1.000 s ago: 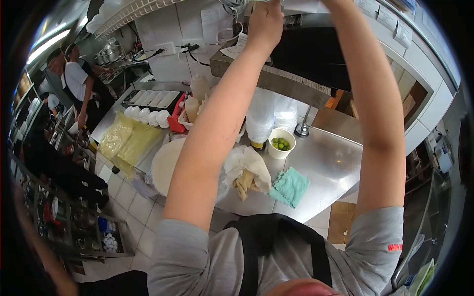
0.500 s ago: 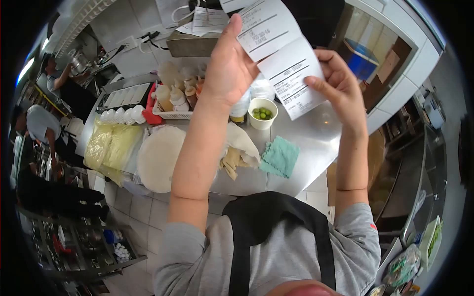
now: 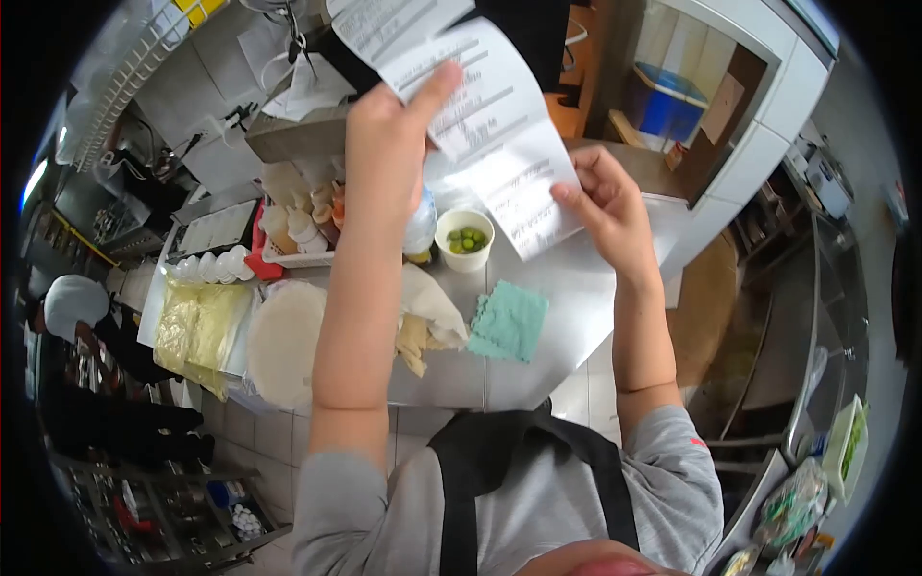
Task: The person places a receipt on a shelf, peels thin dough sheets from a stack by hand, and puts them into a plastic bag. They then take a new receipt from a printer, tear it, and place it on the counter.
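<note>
A long printed paper receipt (image 3: 504, 110) stretches between my hands above the counter, its far end curling back over itself. My left hand (image 3: 389, 139) is closed on the upper part, thumb lying across the print. Lower down, my right hand (image 3: 612, 209) pinches the right edge between thumb and fingers. Beneath the receipt, a white cup (image 3: 464, 263) of green pieces stands on the steel counter (image 3: 576, 317). In front of it lie a teal cloth (image 3: 509, 324) and a cream cloth (image 3: 430, 305).
Left of my forearm are a white round stack (image 3: 286, 346), a yellow plastic-wrapped bundle (image 3: 197, 326) and a basket (image 3: 298, 259) of squeeze bottles. A blue tub (image 3: 667, 104) sits in the opening at back right. A person (image 3: 82, 307) stands at far left.
The view has shifted, so the counter things appear further left. My left hand has turned, with its back now showing and its thumb across the receipt. My right hand still pinches the edge.
</note>
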A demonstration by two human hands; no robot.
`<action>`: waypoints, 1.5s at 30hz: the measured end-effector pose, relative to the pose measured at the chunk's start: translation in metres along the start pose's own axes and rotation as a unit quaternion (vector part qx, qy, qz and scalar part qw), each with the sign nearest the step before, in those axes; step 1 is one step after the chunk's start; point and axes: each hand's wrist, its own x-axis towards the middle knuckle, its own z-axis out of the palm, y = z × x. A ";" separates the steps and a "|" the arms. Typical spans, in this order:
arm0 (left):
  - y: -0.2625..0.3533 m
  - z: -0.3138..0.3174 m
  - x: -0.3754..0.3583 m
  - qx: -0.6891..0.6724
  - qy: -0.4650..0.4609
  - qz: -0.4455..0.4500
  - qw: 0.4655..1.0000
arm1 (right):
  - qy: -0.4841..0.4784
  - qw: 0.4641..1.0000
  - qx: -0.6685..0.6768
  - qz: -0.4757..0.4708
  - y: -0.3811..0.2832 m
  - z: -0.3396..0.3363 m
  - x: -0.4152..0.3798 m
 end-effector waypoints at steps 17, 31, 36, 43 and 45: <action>-0.266 0.003 -0.138 -0.082 0.147 -0.513 0.842 | -0.331 0.872 -0.050 0.357 0.216 -0.245 -0.028; -0.370 0.023 -0.139 0.701 -0.260 0.051 0.662 | -0.317 0.837 -0.361 0.262 0.276 -0.278 -0.014; -0.377 0.031 -0.131 0.744 -0.278 0.010 0.607 | -0.262 0.855 -0.349 0.282 0.273 -0.279 -0.027; -0.379 0.035 -0.135 0.762 -0.293 0.000 0.578 | -0.237 0.860 -0.340 0.298 0.268 -0.278 -0.040; -0.381 0.034 -0.132 0.762 -0.285 0.013 0.581 | -0.217 0.878 -0.329 0.272 0.265 -0.276 -0.044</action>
